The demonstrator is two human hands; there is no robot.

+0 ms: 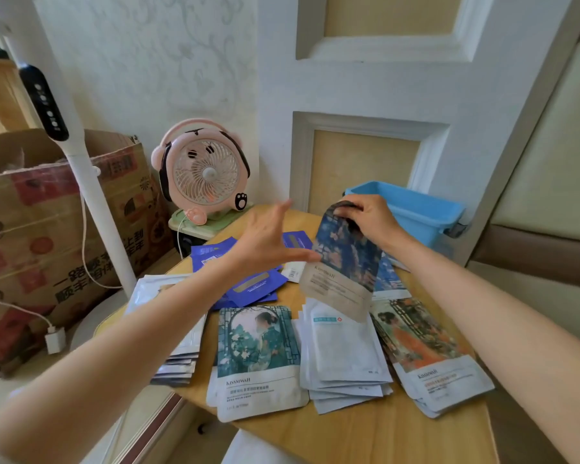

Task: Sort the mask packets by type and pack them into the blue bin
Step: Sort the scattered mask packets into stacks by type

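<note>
My right hand (pixel 369 219) pinches the top edge of a dark blue floral mask packet (pixel 344 259) and holds it upright above the table, just in front of the blue bin (pixel 412 209). My left hand (pixel 265 239) hovers open beside that packet, its thumb close to the packet's left edge. Sorted piles lie on the wooden table (pixel 349 437): small blue packets (pixel 252 286), a teal painted-lady pile (pixel 258 356), plain white packets (pixel 342 356), an orange painted-lady pile (pixel 426 353), and a grey-white pile (pixel 181 349) at the left under my forearm.
A pink desk fan (pixel 203 172) stands behind the table at the wall. At the left are a cardboard box (pixel 61 229), a white lamp pole (pixel 94 209) and a charger cable (pixel 56 339). The bin sits at the table's far right corner.
</note>
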